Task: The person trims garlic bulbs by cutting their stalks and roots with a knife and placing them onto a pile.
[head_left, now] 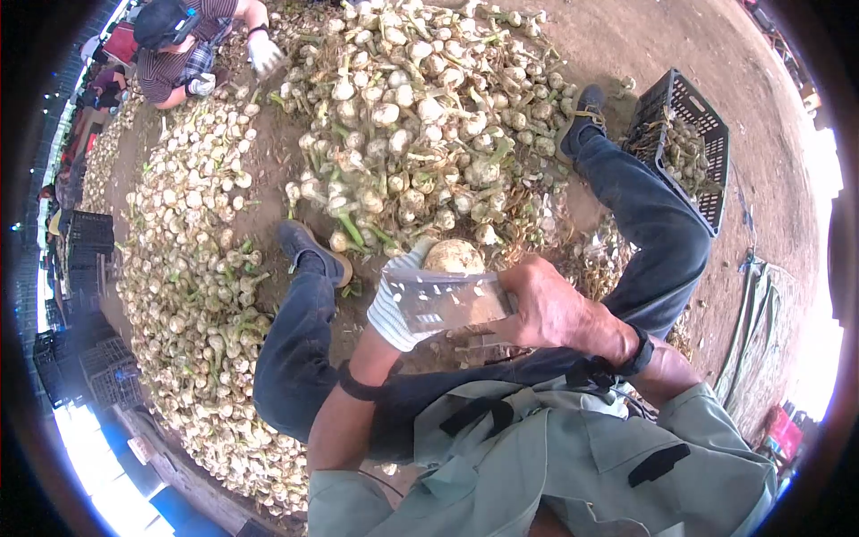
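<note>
My left hand (403, 300), in a white ribbed glove, is closed around a round pale bulb (455, 258) in front of my lap. My bare right hand (550, 302) grips the handle end of a broad-bladed cleaver (452, 302). Its wide, shiny blade lies across the near side of the bulb and hides part of the gloved fingers. Small pale flecks stick to the metal. Whether the edge touches the bulb I cannot tell. Just beyond my hands rises a large heap of whitish bulbs (420, 116) with stems, some of them green.
My legs are spread around the near edge of the heap. At the right stands a black plastic crate (716, 134) with trimmings or small bulbs inside. More bulbs (197, 340) cover the ground at left. A co-worker (183, 54) in gloves sits at upper left. Dark crates (89, 242) stand far left.
</note>
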A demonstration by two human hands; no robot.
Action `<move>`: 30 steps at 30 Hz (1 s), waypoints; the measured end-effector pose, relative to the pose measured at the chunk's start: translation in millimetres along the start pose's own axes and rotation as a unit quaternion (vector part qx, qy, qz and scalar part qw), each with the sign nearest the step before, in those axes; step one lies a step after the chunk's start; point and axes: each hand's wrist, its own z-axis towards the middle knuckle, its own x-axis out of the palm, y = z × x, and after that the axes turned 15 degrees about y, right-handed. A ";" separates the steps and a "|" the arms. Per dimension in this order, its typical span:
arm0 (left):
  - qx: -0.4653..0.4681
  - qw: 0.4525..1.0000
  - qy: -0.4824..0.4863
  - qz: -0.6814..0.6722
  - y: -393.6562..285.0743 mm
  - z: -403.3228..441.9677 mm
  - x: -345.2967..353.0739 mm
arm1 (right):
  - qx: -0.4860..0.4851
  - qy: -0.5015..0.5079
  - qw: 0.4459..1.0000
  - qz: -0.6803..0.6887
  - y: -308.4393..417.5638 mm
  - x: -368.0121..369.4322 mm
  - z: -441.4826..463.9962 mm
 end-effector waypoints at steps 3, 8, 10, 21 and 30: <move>-0.085 0.994 0.033 -0.053 -17.2 -2.5 -6.6 | 0.022 0.036 0.993 0.113 -102.5 31.7 7.6; 0.035 0.982 -0.094 0.160 -37.7 2.3 -36.6 | 0.188 -0.004 0.977 0.098 -151.0 38.8 -20.4; -0.080 0.994 -0.068 0.003 -31.8 13.8 -27.2 | 0.170 -0.019 0.951 0.257 -122.1 40.3 -9.2; -0.055 0.945 0.029 -0.320 -7.9 13.4 -11.4 | -0.037 -0.037 0.999 0.017 -9.2 1.8 -14.3; -0.162 0.987 0.020 0.006 -28.3 17.0 -15.2 | 0.066 0.002 0.996 0.068 -54.3 22.9 3.4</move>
